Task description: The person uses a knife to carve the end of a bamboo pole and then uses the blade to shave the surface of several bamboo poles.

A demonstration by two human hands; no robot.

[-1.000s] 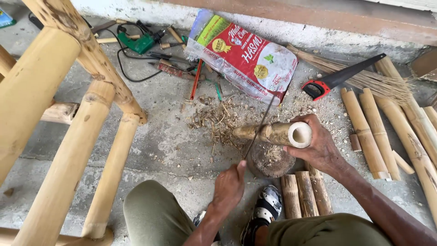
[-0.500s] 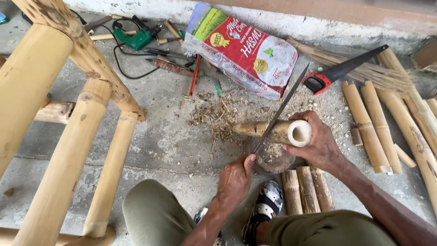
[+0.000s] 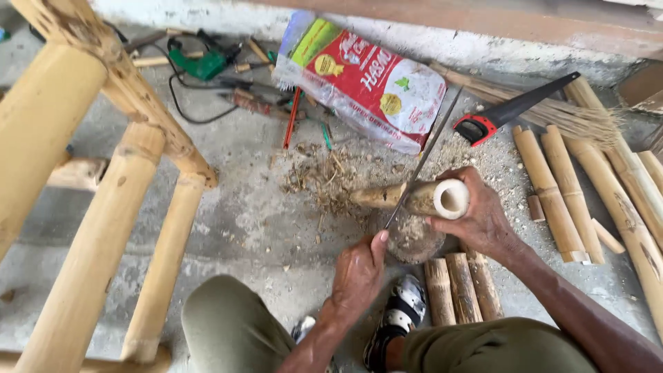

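The right hand wraps its fingers shut around the hollow, pale-cut end of a short bamboo piece, pinning it flat on a round wooden block just past centre toward 3 o'clock — a steady rest, it seems, for cutting. The left hand is closed on the handle of a long thin blade that crosses the smooth tan stem and slants toward 1 o'clock, with fibrous shavings scattered on the rough concrete floor at 11 o'clock.
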